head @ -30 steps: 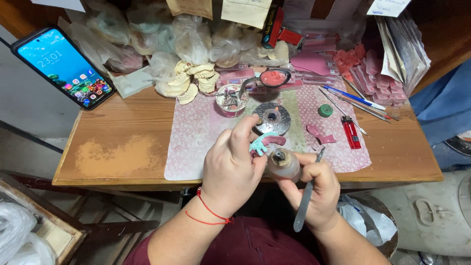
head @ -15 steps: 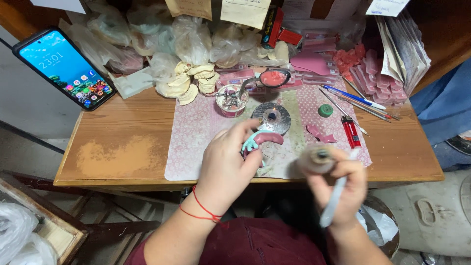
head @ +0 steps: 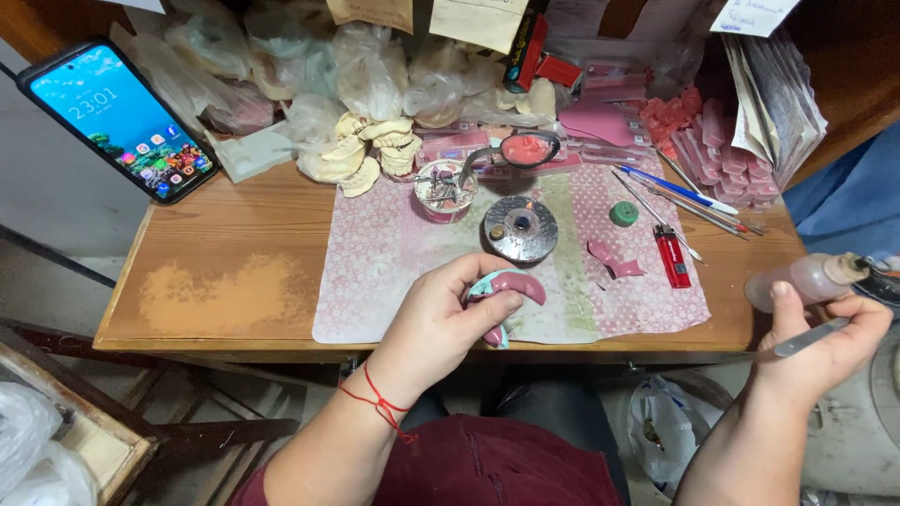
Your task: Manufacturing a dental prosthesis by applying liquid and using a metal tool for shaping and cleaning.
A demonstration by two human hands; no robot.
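Even, soft overhead light; sharp centre

Your phone screen (head: pixel 120 120) glares at ten o'clock; edges bend wide-angle; three o'clock slightly blurred.

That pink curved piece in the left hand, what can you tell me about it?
The pink curved piece is a smooth, waxy-looking arch, horseshoe-like, seated on a pale teal base. The left hand grips it, thumb pressed on its front, fingers wrapped behind, holding it just above the pink patterned mat at the near table edge. Its underside is hidden.
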